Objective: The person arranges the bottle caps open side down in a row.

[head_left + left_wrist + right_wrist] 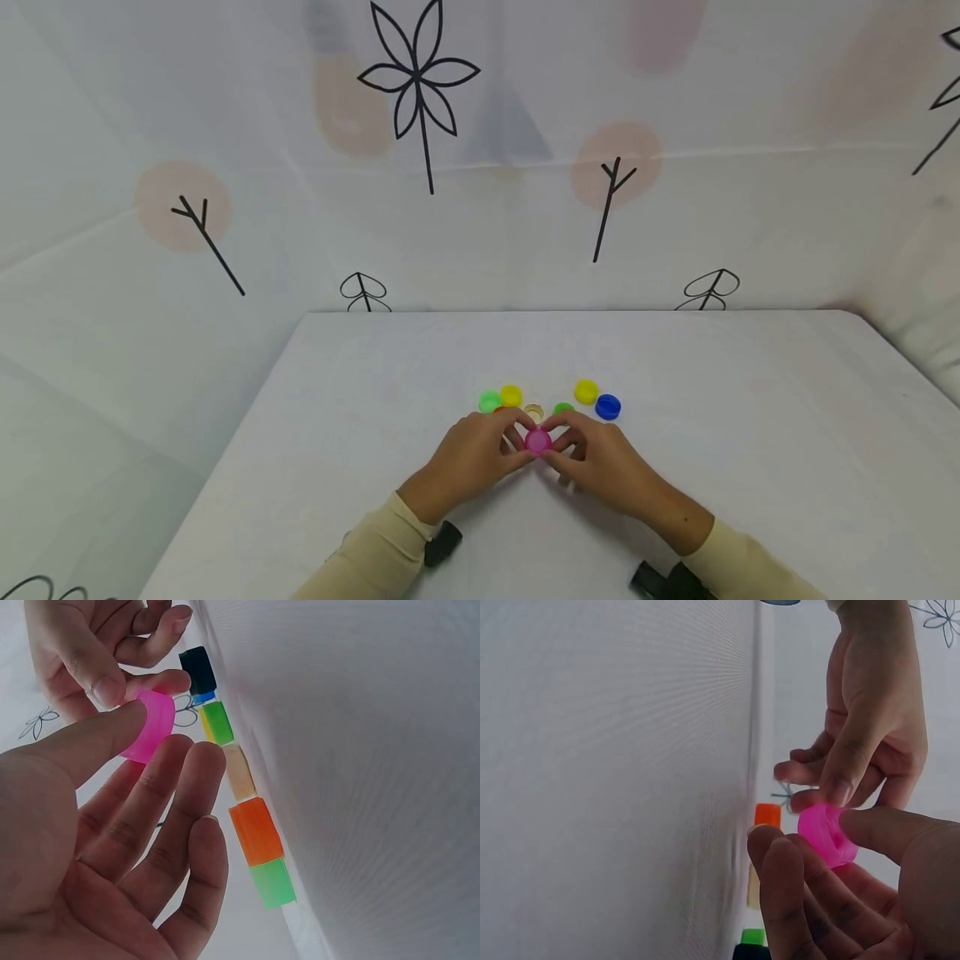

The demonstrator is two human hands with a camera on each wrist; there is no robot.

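Note:
A pink, round, see-through plastic cap (537, 442) is raised above the table between both hands. My left hand (472, 454) pinches its left side with thumb and fingers. Its right side is pinched by my right hand (600, 462). In the left wrist view, the pink cap (156, 727) lies under the left thumb, with the right hand (97, 652) touching its far side. The right wrist view shows the cap's hollow inside (838, 832), partly covered by the right thumb. An orange cap (256, 831) stands just beyond the hands.
Beyond the hands lie caps in light green (490, 402), yellow (512, 395), pale gold (534, 412), green (563, 407), another yellow (587, 392) and blue (607, 407). A dark cap (198, 671) shows in the left wrist view. A patterned cloth (480, 233) hangs behind the white table (360, 367).

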